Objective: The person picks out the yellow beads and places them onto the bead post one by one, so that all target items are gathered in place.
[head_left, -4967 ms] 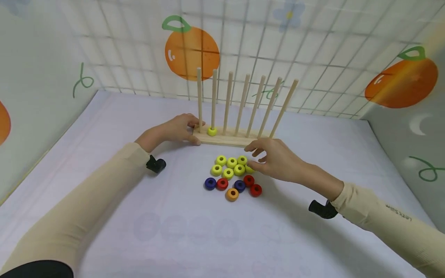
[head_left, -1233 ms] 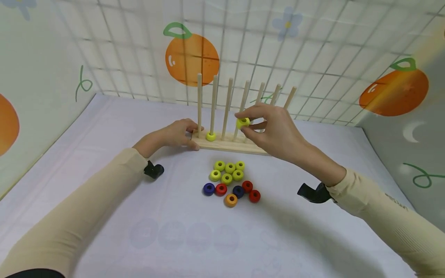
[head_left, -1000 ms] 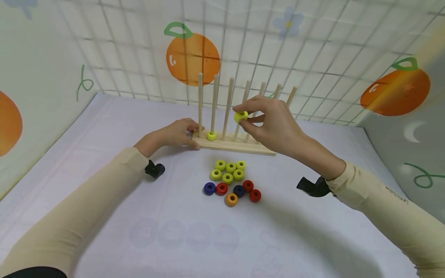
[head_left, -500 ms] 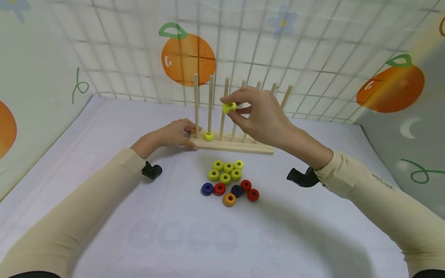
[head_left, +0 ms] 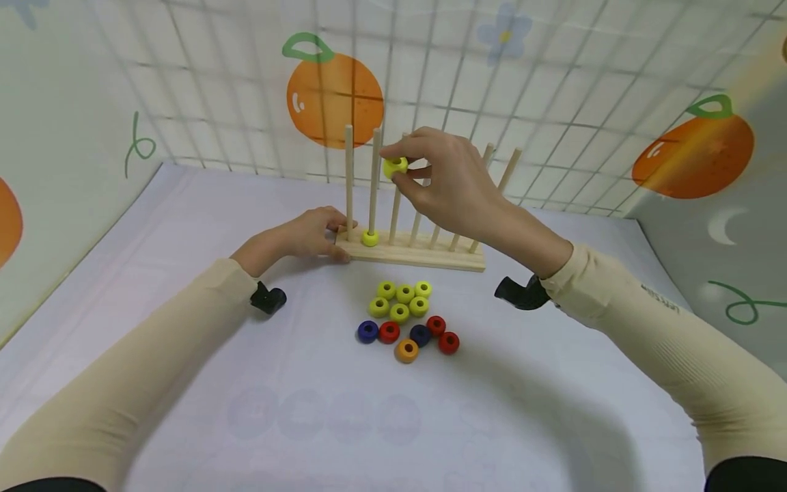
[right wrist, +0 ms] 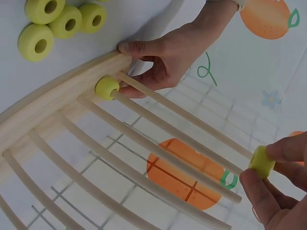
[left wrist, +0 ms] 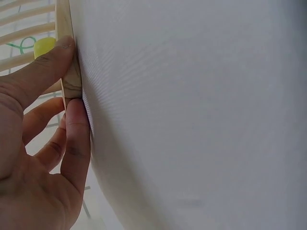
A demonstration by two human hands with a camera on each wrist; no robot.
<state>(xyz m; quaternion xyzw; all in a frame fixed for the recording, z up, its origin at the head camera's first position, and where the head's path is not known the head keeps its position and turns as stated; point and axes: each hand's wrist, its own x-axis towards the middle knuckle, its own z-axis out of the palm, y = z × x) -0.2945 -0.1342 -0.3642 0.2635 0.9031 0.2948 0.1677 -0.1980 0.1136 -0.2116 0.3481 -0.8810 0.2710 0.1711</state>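
Observation:
A wooden peg rack stands on the table with a row of upright pegs. My left hand grips its left end; in the left wrist view the thumb lies on one side of the base and fingertips on the other. One yellow bead sits at the bottom of the second peg from the left. High up, my right hand pinches another yellow bead between thumb and fingers. That bead is close to the tip of the second peg; I cannot tell whether they touch.
In front of the rack lie several loose yellow beads. Nearer are red beads, dark blue beads and one orange bead. A white, fruit-printed sheet over a wire grid rises behind the rack.
My right hand has taken a yellow bead from the loose group, then carried it up and left along the pegs to the second peg's top. The left hand stays on the rack's end.

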